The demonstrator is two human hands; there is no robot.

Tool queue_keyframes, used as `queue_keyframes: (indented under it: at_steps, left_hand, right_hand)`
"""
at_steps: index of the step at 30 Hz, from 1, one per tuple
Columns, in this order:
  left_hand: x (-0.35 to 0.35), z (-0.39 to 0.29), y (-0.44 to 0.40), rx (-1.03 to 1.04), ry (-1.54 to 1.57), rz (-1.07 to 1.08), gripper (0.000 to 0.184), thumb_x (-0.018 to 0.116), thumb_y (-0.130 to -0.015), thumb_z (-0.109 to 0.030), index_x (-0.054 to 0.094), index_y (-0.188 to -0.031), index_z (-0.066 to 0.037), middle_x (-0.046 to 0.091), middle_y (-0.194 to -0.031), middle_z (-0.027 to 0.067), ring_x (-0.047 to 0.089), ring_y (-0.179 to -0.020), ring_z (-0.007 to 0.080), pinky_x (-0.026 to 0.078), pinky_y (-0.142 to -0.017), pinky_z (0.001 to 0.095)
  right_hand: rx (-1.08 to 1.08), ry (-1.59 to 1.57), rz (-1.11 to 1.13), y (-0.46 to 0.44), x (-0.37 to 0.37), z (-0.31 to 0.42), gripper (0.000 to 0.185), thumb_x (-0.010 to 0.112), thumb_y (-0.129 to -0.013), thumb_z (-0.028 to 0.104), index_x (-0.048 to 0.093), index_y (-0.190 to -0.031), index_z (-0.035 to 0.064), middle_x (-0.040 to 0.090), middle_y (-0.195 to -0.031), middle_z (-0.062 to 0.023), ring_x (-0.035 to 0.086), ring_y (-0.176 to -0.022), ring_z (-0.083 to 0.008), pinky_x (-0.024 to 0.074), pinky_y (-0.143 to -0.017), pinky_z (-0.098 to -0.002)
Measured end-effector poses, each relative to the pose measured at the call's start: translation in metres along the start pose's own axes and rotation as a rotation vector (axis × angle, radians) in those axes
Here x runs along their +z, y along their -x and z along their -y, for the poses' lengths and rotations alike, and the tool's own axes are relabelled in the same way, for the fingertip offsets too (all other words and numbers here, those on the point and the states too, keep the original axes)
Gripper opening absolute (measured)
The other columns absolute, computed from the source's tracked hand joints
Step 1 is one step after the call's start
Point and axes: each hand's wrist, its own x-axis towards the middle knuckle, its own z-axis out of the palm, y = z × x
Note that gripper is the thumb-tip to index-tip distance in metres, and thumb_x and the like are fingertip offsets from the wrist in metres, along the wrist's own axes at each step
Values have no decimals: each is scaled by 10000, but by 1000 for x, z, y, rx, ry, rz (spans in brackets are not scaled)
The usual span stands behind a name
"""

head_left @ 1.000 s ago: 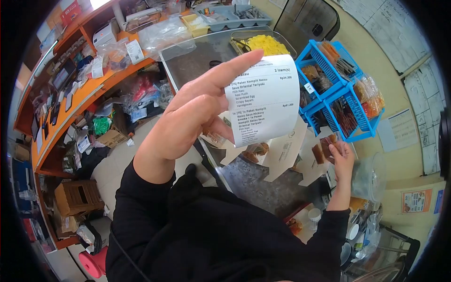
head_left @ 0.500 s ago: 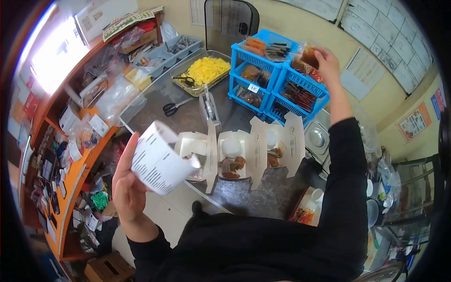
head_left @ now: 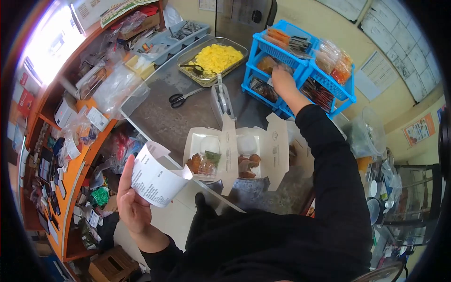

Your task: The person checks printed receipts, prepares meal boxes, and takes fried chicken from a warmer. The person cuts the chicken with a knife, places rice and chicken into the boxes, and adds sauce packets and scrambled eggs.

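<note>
My left hand [head_left: 135, 207] holds a curled strip of printed paper, like a receipt [head_left: 157, 181], pinched at its left side. My right hand [head_left: 284, 81] reaches into the middle tier of the left blue basket rack [head_left: 282, 50], among brown packets [head_left: 267, 64]; its fingertips are hidden there. Below that arm, open paper meal boxes stand in a row. The left box [head_left: 190, 143] has white rice, brown pieces of food and a green-and-clear packet [head_left: 212, 157]. In the middle box [head_left: 256, 141] are rice and brown pieces. My right sleeve partly covers another box [head_left: 300, 145].
A glass dish [head_left: 244, 55] of yellow food stands at the back of the metal table [head_left: 155, 101]. Black scissors [head_left: 177, 99] and a tape dispenser [head_left: 221, 96] lie before it. Cluttered orange shelving [head_left: 77, 188] runs along the left. A clear tub [head_left: 366, 136] stands at right.
My right hand has moved left and down from the top of the right basket, where it held a brown sauce packet, into the left rack's middle tier. The paper stays in my left hand.
</note>
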Motion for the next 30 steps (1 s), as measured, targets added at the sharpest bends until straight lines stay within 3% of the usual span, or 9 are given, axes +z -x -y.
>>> queue_keyframes:
  at_steps: [1, 4, 7, 9, 12, 18, 23, 27, 30]
  left_hand:
    - [0, 1, -2, -2, -10, -15, 638, 319, -828, -165, 268, -1402, 109, 466, -1335, 208, 569, -782, 92, 444, -631, 174]
    - [-8, 6, -4, -32, -10, -62, 647, 329, -822, -179, 278, -1400, 107, 475, -1326, 201, 561, -726, 70, 429, -599, 168]
    - [-14, 9, -3, -55, -28, -139, 669, 357, -812, -212, 288, -1397, 104, 473, -1326, 203, 589, -779, 92, 451, -639, 174]
    - [-25, 7, 2, -64, -79, -105, 684, 374, -805, -233, 295, -1396, 102, 474, -1325, 206, 611, -835, 117, 472, -683, 181]
    - [-23, -6, 2, -42, -138, -102, 689, 380, -802, -246, 303, -1396, 96, 483, -1318, 208, 627, -900, 147, 494, -715, 188]
    - [-23, -16, 1, -72, -95, -39, 678, 373, -810, -230, 294, -1401, 92, 495, -1306, 215, 633, -954, 164, 516, -703, 201]
    - [-27, -10, -1, -21, -174, -20, 695, 388, -821, -270, 282, -1398, 101, 484, -1307, 237, 629, -1005, 208, 531, -737, 221]
    - [-20, -9, 2, -18, -116, -41, 697, 394, -849, -278, 237, -1409, 105, 409, -1372, 253, 581, -1125, 263, 505, -888, 274]
    - [-23, -1, 4, 34, -45, 35, 655, 374, -894, -300, 289, -1388, 122, 378, -1422, 224, 418, -1292, 278, 284, -1073, 347]
  right_hand:
    - [12, 88, -26, -11, 9, -2, 190, 538, -798, 53, 660, -925, -20, 655, -977, -193, 657, -864, -323, 528, -749, -417]
    - [38, 81, 380, -38, 3, -11, 206, 622, -738, 90, 681, -902, -21, 653, -1002, -214, 649, -907, -330, 525, -765, -425]
    - [-43, 253, 167, -39, 40, -30, 212, 639, -719, 96, 701, -909, 24, 672, -932, -199, 647, -911, -344, 516, -778, -453]
    - [87, 111, 374, -45, 40, -35, 214, 569, -796, 148, 690, -938, 42, 653, -1027, -205, 636, -952, -356, 511, -809, -460]
    - [219, 89, 356, -52, 32, -25, 239, 541, -828, 151, 688, -982, 41, 648, -1080, -194, 623, -1026, -341, 511, -836, -453]
    - [7, 79, 260, -37, 4, -2, 192, 463, -862, 111, 605, -942, 9, 645, -978, -236, 626, -928, -402, 515, -774, -483]
    - [-44, 131, 105, -8, -72, 38, 193, 481, -841, -1, 492, -1027, 51, 579, -1015, -184, 624, -899, -383, 512, -724, -469]
    - [-269, -452, -77, 5, -127, 49, 227, 542, -797, -4, 564, -1013, 65, 642, -882, -142, 642, -856, -331, 506, -729, -410]
    - [-204, -798, 105, 26, -149, 79, 231, 632, -780, 42, 585, -1003, 75, 658, -884, -104, 645, -812, -230, 501, -724, -317]
